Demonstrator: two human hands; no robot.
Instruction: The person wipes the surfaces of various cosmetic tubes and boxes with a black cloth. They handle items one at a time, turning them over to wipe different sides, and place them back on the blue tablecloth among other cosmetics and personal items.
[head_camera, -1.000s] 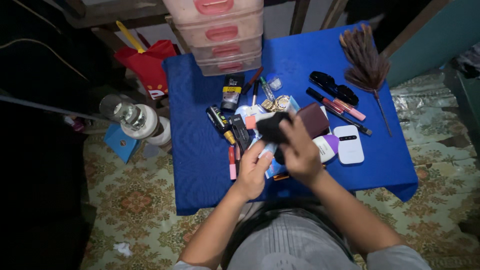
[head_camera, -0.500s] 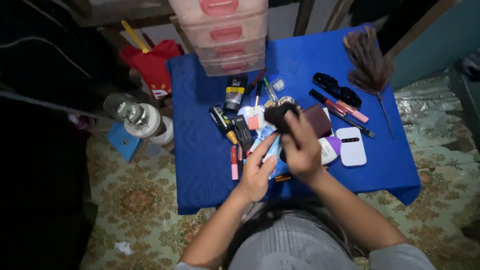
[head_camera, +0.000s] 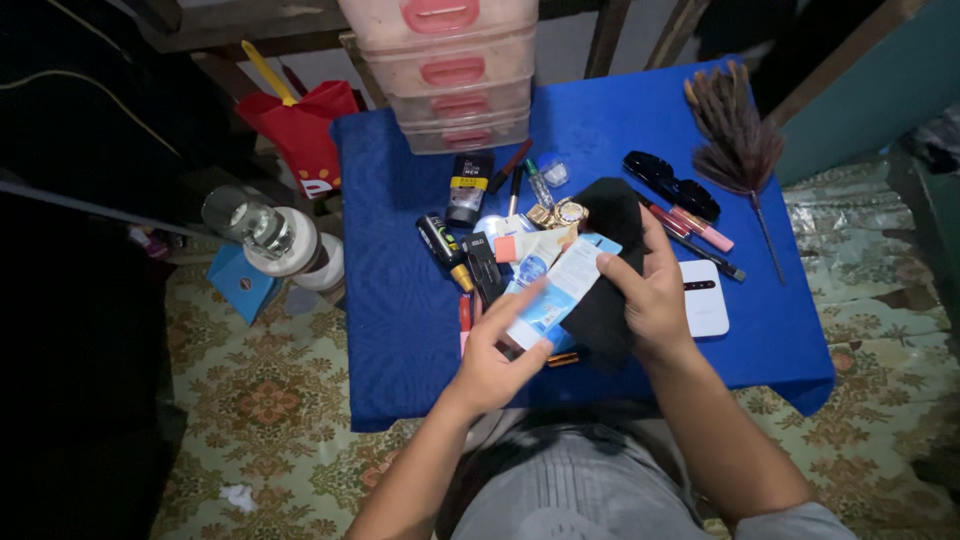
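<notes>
The black cloth (head_camera: 608, 262) is covering the white device's (head_camera: 704, 298) left part. The top frame edge is cutting off the pink drawer stack (head_camera: 447, 62). Small items at centre are blurring together.

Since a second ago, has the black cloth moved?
Yes. The black cloth, then bunched left of the white device, now hangs spread open in the right hand.

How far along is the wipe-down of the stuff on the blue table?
Done: nothing can be confirmed as cleaned. In hand: the left hand holds a white-and-blue tube, and the right hand holds a black cloth against it. Left: the black tube, sunglasses, white box, watch and pens lie loose on the blue table, none sorted into the drawers.
</notes>
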